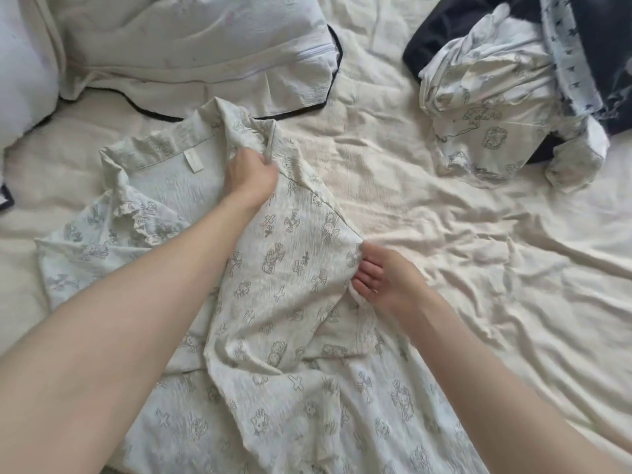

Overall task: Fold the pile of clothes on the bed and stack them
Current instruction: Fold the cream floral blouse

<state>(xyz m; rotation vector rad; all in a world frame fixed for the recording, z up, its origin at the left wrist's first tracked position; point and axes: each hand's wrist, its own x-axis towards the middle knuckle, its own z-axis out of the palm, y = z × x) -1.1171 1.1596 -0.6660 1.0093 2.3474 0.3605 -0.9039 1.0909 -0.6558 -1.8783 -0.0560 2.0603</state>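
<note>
A pale printed shirt [280, 302] with grey cross and bear motifs lies spread on the bed, collar and label toward the pillow. My left hand [251, 172] grips the collar edge near the right shoulder of the shirt. My right hand [386, 278] pinches the shirt's right side fold, fingers curled into the cloth. The right front panel is folded over toward the middle. A pile of unfolded clothes [506, 107], white printed pieces mixed with dark and star-patterned ones, sits at the back right.
A cream pillow with dark piping [191, 53] lies at the back left, with a white cushion [20, 73] beside it. The wrinkled cream bedsheet [478, 268] stretches between the shirt and the pile.
</note>
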